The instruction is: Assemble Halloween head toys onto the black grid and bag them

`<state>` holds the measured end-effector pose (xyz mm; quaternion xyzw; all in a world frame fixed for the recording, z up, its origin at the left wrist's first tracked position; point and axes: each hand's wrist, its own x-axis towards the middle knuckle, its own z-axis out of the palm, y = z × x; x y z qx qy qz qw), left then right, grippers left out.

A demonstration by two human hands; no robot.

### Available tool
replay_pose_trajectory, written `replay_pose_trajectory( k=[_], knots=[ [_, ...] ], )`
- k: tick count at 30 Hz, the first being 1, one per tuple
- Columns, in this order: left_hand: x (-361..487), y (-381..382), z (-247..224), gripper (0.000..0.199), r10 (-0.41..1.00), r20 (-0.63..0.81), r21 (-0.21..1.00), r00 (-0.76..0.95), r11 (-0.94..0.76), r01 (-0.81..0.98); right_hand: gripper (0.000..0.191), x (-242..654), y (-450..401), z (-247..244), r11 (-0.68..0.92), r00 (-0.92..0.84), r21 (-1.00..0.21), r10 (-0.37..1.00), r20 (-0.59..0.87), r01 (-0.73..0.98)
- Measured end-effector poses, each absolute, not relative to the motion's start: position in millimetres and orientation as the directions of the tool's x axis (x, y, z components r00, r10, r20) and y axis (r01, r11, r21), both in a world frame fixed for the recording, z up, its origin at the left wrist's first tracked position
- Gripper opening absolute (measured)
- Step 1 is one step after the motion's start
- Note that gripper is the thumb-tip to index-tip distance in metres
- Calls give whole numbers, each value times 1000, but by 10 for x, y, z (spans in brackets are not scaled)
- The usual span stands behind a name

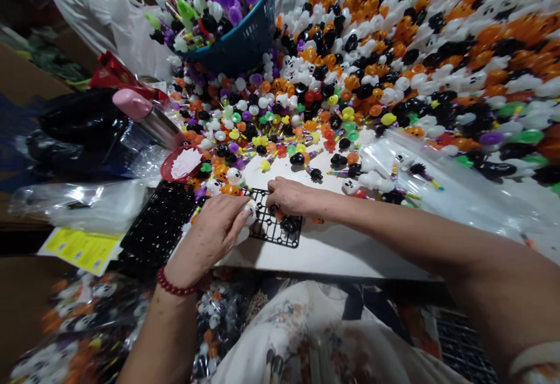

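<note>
A black plastic grid [276, 233] lies on the white table [341, 255] in front of me. My left hand [219, 220], with a red bead bracelet at the wrist, is curled around a white ghost-faced figure [249, 212] at the grid's left edge. Over the grid's upper part, my right hand [291, 196] has its fingers bent together at a dark and orange figure [287, 223]; the fingertips are partly hidden. Small orange and white figures [235, 177] lie just behind my left hand.
Heaps of orange, white and black figures [406, 28] cover the back and right. A blue basket [258, 39] stands behind, a red basket [164, 169] at left. Stacked black grids [153, 220], a bottle [153, 118] and plastic bags [437, 180] lie around.
</note>
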<state>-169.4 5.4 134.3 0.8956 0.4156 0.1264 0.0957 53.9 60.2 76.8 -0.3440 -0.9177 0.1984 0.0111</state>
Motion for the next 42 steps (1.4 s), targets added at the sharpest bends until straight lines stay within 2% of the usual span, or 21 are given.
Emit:
replay_pose_trajectory(
  k=[4,8,12,15,16,18,20,26,31,35,39,42],
  knots=[
    [-1690,65,1355,34,770,119,268,627,-633,727,19,580,615,719,742,-791,-294,603,-99,602],
    [-1693,82,1335,36,778,112,245,618,-624,742,18,727,620,751,662,-735,-385,676,-63,642],
    [-1677,94,1323,37,783,102,214,613,-619,755,12,866,543,776,369,-560,-639,821,-117,675],
    [-1651,91,1333,38,788,101,187,607,-614,767,11,867,412,736,37,-498,-896,841,-211,442],
    [-1642,88,1339,38,792,103,180,601,-609,772,11,843,367,720,-81,-505,-940,826,-249,331],
    [-1627,80,1351,36,800,106,169,590,-599,782,8,772,290,697,-268,-531,-952,791,-304,145],
    [-1619,73,1361,35,802,104,160,589,-598,786,6,690,240,689,-355,-553,-934,770,-320,47],
    [-1634,68,1340,32,785,123,127,607,-619,775,15,519,192,615,-294,-533,-955,813,-232,-32],
    [-1647,81,1318,33,780,126,125,613,-625,770,16,443,195,476,-207,-407,-970,881,-242,128],
    [-1629,75,1340,34,780,119,134,615,-626,768,17,355,232,441,-103,-266,-974,951,-155,201],
    [-1619,70,1350,34,774,108,141,624,-634,761,17,228,285,455,-58,-257,-975,960,-113,213],
    [-1628,67,1341,35,777,111,145,619,-629,764,15,172,306,457,-14,-246,-948,964,-97,317]
  ],
)
